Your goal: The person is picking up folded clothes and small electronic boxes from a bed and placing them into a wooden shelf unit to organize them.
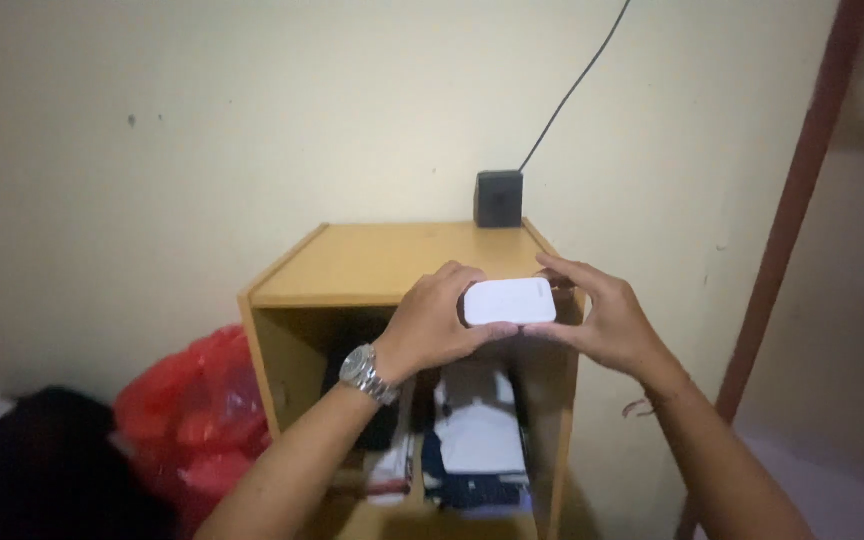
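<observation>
Both hands are sharing one grip on a small white rounded box (509, 301), pinching it from opposite ends above the near edge of the wooden cabinet (372, 265). The left hand (439, 322) is closing on the box's left end, its fingers curling over the top and the thumb tucking underneath, with the wrist bending back and the forearm rising from the near left. A metal wristwatch (367, 373) is sitting on that wrist. The right hand (597, 315) is gripping the right end, its fingers stretching over the far upper edge and the thumb pressing from below, while the forearm is coming in from the near right. A thin cord (642, 406) is showing at that wrist.

At the far left, a dark bundle (47, 465) is lying low beside a red plastic bag (192, 410), which is resting against the cabinet's left side. Inside the open cabinet, folded white and dark clothes (477, 445) are stacked below the hands. On the far edge of the cabinet top, a small dark box (499, 198) is standing against the wall, with a black cable (577, 85) running up from it. A reddish post (792, 200) is standing at the right.
</observation>
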